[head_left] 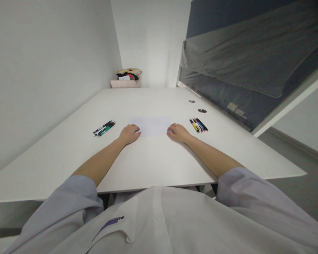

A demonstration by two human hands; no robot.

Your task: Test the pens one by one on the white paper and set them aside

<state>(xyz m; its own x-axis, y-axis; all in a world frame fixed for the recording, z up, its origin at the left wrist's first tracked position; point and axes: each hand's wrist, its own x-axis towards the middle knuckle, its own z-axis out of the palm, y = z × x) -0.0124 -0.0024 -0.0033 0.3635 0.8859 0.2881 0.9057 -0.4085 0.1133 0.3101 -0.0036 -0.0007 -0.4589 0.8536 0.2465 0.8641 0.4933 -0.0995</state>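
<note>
A pale sheet of paper (154, 126) lies flat on the white table (153, 158). At its left edge rests my left hand (129, 134), its fingers slightly curled and apart, holding nothing. My right hand (178, 133) rests at the right edge of the sheet, also loosely curled with nothing gripped. To the left of my left hand lie several pens (104, 128), black, white and green. Another group of pens (198, 125), yellow, black, pink and blue, lies just right of my right hand.
A pink box (123, 84) with cloth items stands at the far left end of the table. Two round grommets (202, 110) sit near the right side. A dark partition (228, 70) with a grey cover and sockets borders the right; a wall borders the left.
</note>
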